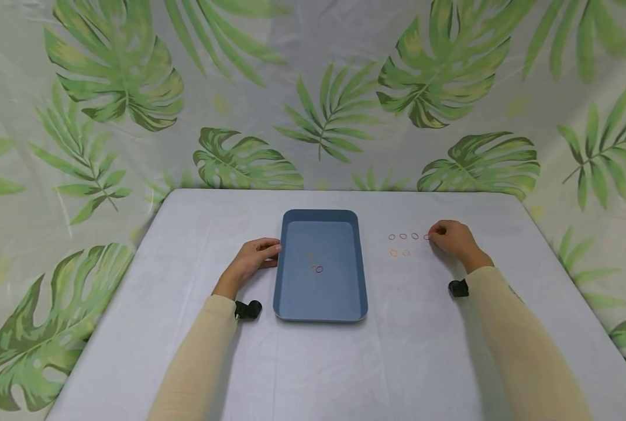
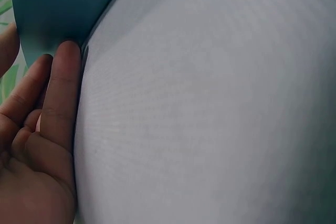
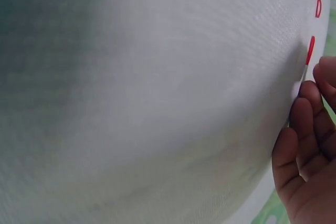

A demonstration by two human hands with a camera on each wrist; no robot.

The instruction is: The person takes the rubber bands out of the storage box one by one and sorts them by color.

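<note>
Small thin red rubber band (image 1: 426, 237), end of a row on the grey table (image 1: 186, 362); my right hand (image 1: 451, 238) touches it, fingers curled. My left hand (image 1: 252, 260) rests relaxed fingers against the blue tray (image 1: 292, 292). No writing visible.

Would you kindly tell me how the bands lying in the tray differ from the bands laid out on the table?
The bands in the tray are fewer and lie bunched, seemingly overlapping, inside the blue tray; the bands on the table are more numerous and spaced apart in two rows on the white cloth. The left hand touches the tray's edge, while the right hand reaches the end of the far row. Both groups are small rings, red and orange.
</note>
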